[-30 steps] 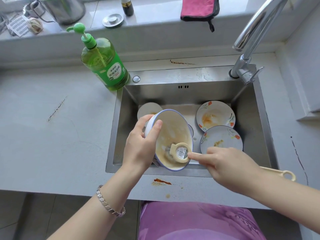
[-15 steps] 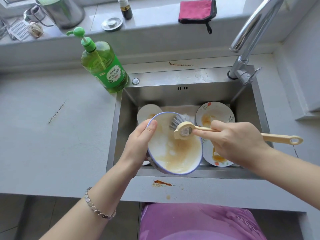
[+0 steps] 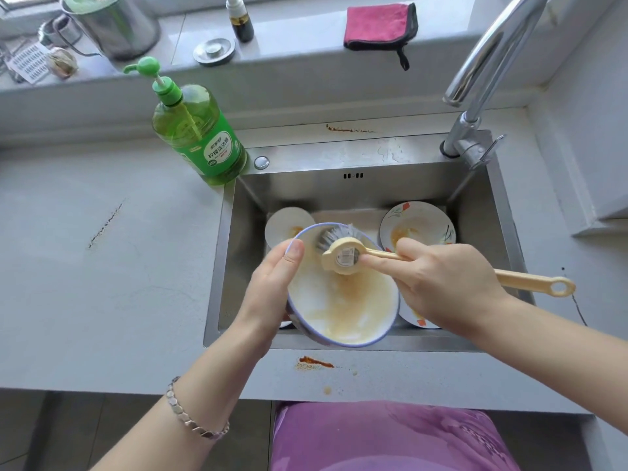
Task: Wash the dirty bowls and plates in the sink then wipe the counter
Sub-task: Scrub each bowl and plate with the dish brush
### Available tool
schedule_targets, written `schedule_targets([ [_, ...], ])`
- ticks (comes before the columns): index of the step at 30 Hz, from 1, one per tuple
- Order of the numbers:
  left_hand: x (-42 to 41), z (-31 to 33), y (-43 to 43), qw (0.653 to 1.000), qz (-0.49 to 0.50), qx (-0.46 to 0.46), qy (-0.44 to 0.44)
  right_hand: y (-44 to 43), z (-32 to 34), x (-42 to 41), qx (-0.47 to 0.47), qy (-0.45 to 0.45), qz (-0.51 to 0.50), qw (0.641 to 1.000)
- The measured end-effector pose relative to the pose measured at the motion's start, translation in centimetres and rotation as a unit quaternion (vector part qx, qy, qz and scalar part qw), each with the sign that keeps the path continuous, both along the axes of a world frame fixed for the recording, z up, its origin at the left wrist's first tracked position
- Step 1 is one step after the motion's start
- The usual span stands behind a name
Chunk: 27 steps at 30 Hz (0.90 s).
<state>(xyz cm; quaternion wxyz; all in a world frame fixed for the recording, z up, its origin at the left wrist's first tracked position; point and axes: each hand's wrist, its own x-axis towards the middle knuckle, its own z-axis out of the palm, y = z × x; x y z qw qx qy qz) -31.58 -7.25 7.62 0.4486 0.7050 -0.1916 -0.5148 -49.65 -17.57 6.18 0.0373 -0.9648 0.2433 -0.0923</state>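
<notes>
My left hand grips the left rim of a white bowl with a blue edge, tilted over the steel sink; brown residue and suds coat its inside. My right hand holds a cream dish brush by its long handle, index finger along the neck, bristles against the bowl's upper inside. A floral plate lies at the sink's back right, another plate sits mostly hidden under my right hand, and a small white dish lies behind the bowl.
A green dish soap bottle stands at the sink's back left corner. The faucet arches over the right side. A pink cloth lies on the sill. Brown stains mark the counter in front and behind the sink.
The bowl turned from nearly on edge to facing up more. The brush moved from the bowl's lower inside to its upper inside, and my right hand rose with it.
</notes>
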Motion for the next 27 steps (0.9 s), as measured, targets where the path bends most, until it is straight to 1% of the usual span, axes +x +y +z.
schedule_targets([
  [3, -0.2, 0.1, -0.1, 1.000, -0.003, 0.009, 0.014, 0.1, -0.1, 0.2, 0.002, 0.001, 0.003, 1.000],
  [6, 0.6, 0.2, -0.1, 1.000, 0.003, 0.004, -0.005, 0.2, -0.8, -1.0, 0.020, 0.012, -0.015, 1.000],
  [9, 0.2, -0.4, 0.0, 1.000, -0.009, 0.007, -0.018, 0.2, -0.4, -0.2, 0.026, -0.011, -0.017, 0.999],
  [13, -0.4, -0.7, -0.2, 0.999, -0.025, 0.020, -0.011, 0.7, 0.2, 1.7, 0.023, -0.062, 0.053, 0.996],
  [17, 0.2, -0.8, -0.4, 0.999, -0.033, 0.020, -0.003, 1.3, -0.2, 1.3, 0.039, -0.076, 0.137, 0.987],
  [19, 0.3, -0.8, -0.3, 0.999, -0.041, 0.025, 0.007, 1.0, -0.1, 1.0, 0.034, -0.075, 0.156, 0.984],
  [21, 0.2, -0.6, -0.1, 0.998, -0.054, 0.024, 0.011, 0.2, 0.2, 0.9, 0.028, -0.074, 0.136, 0.988],
  [23, 0.3, -0.2, 0.0, 0.998, -0.057, 0.023, 0.016, -0.7, 0.3, 0.6, 0.032, -0.069, 0.093, 0.993],
  [27, 1.2, 0.1, 0.1, 1.000, -0.019, 0.002, 0.000, -1.0, -0.2, -0.9, 0.059, -0.047, 0.021, 0.997],
])
